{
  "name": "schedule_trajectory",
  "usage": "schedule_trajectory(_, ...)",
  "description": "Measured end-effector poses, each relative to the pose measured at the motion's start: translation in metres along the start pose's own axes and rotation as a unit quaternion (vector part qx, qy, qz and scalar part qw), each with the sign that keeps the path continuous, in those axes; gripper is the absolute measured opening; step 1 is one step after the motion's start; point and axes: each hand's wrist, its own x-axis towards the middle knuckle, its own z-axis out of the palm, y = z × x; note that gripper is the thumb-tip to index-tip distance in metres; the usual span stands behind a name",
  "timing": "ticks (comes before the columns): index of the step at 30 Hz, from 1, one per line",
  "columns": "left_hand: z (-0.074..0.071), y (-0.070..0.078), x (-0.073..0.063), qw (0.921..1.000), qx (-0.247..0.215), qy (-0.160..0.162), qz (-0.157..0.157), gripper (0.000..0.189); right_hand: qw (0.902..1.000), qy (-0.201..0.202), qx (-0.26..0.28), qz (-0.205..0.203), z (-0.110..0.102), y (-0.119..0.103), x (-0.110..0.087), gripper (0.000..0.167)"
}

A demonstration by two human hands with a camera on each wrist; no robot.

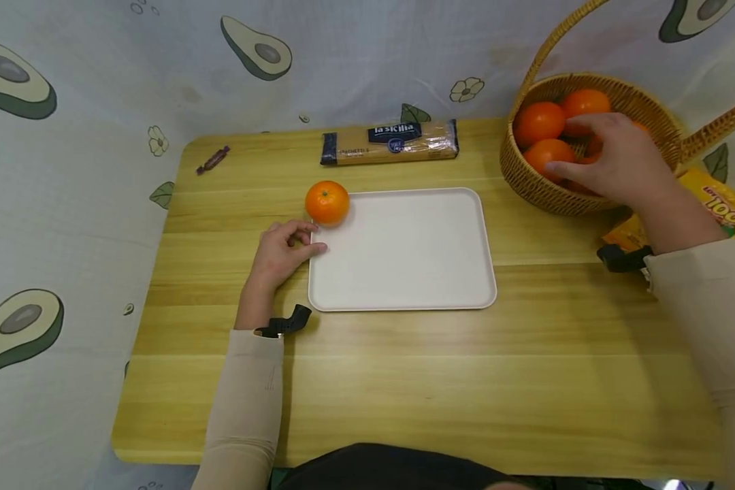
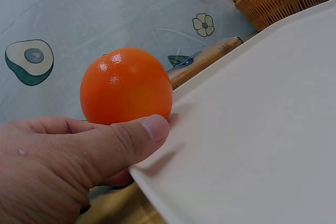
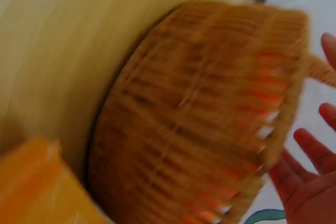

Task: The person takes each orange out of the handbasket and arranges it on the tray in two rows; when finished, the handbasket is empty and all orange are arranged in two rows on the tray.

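One orange (image 1: 327, 203) sits at ten o'clock on the tray (image 1: 404, 255) while the right hand (image 1: 618, 160), its grip spread and unfilled, seems to be choosing another from the two o'clock basket (image 1: 545, 194), needing next to close (whether the left hand (image 1: 278, 254) pinches the tray, I can't tell).

A wicker basket (image 3: 194, 108), orange showing through in places, stands on the surface (image 3: 58, 51) near a yellow packet (image 3: 42, 190); the right hand (image 3: 317, 190) has fingers (image 3: 315, 150) spread by the rim (image 3: 303, 51).
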Motion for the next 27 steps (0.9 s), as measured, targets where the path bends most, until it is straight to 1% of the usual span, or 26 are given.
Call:
schedule_trajectory(4,0.001,0.000,0.001,1.0000,-0.003,-0.003,-0.003,0.035,0.9997,-0.019,-0.015,-0.002,-0.003,0.012,0.007,0.082)
schedule_trajectory(9,0.001,0.000,0.002,1.0000,-0.003,0.000,-0.002,0.035,0.9990,-0.034,-0.028,0.001,-0.004,0.019,0.015,0.084)
schedule_trajectory(13,0.000,0.000,0.003,1.0000,-0.001,0.001,-0.003,0.035,0.9979,-0.045,-0.046,-0.001,-0.004,0.020,0.020,0.086)
schedule_trajectory(19,0.000,-0.001,0.002,1.0000,-0.001,-0.001,-0.008,0.035,0.9969,-0.051,-0.057,-0.019,-0.001,0.018,0.026,0.086)
schedule_trajectory(27,0.000,-0.001,0.001,1.0000,-0.003,0.001,-0.006,0.034,0.9938,-0.093,-0.061,0.001,0.007,0.013,0.031,0.091)
